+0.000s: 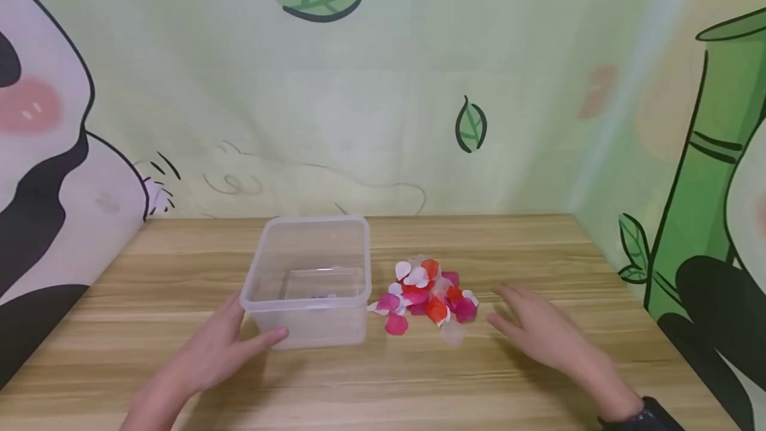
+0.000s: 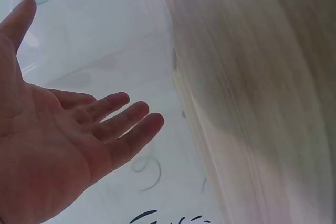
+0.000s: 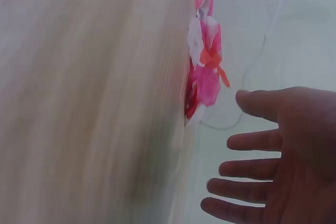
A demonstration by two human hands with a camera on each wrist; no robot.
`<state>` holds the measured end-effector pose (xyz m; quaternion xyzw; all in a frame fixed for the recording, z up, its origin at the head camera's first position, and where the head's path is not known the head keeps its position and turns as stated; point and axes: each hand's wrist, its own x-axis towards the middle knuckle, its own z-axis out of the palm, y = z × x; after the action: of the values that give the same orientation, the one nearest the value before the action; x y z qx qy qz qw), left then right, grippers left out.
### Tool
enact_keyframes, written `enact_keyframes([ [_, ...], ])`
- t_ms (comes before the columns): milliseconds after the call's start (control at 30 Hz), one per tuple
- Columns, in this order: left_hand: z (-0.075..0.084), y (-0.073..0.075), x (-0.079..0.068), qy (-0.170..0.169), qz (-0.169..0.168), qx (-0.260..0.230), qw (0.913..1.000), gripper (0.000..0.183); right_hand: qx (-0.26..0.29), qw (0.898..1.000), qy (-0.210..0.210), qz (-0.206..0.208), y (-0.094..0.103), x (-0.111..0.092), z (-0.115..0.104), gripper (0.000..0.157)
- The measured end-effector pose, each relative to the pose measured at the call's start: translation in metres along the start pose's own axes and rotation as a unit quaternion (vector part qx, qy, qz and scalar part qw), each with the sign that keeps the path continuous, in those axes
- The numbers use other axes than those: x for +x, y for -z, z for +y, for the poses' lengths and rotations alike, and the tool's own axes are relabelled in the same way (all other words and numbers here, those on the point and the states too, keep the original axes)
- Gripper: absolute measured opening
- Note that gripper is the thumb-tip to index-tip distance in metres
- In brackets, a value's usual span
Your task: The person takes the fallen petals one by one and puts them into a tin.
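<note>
A clear plastic container, lidless and upright, stands on the wooden table. My left hand is at its left front corner, thumb in front and the other fingers along the left side; whether it touches the wall I cannot tell. In the left wrist view the fingers of that hand are spread and nearly straight. Just right of the container lies a loose pile of petals in red, pink, magenta and white. My right hand hovers to the right of the petals, fingers extended towards them, holding nothing; the right wrist view shows the petals beyond the thumb.
The wooden tabletop reaches back to a pale green cloth backdrop printed with leaves, pandas and bamboo. Backdrop sides border the table at left and right. A dark cuff covers the right wrist.
</note>
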<state>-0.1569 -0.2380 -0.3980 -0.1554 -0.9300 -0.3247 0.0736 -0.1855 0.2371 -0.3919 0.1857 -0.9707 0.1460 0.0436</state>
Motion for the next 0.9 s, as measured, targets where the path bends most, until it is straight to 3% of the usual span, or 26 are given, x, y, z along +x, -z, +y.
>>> enact_keyframes([
  [133,0.001,0.0,0.002,-0.007,0.006,-0.024,0.9997,0.088,0.004,1.0,-0.002,0.0,-0.004,0.008,-0.007,0.045],
  [233,0.002,-0.002,0.003,-0.011,0.006,-0.075,0.9971,0.081,0.008,1.0,-0.004,0.002,-0.005,0.013,-0.011,0.041],
  [367,0.003,-0.006,0.005,-0.013,-0.004,-0.176,0.9843,0.076,0.017,1.0,-0.013,0.002,-0.006,0.019,-0.015,0.035],
  [467,0.002,-0.009,0.006,-0.012,-0.003,-0.208,0.9782,0.072,0.025,0.999,-0.021,0.003,-0.009,0.024,-0.017,0.031],
  [733,0.006,-0.007,0.006,-0.016,0.027,-0.124,0.9918,0.059,0.037,0.999,-0.037,-0.008,-0.017,0.034,-0.025,0.027],
  [900,0.006,-0.007,0.007,-0.02,0.019,-0.128,0.9913,0.047,0.033,0.998,-0.046,-0.009,-0.018,0.038,-0.028,0.028],
])
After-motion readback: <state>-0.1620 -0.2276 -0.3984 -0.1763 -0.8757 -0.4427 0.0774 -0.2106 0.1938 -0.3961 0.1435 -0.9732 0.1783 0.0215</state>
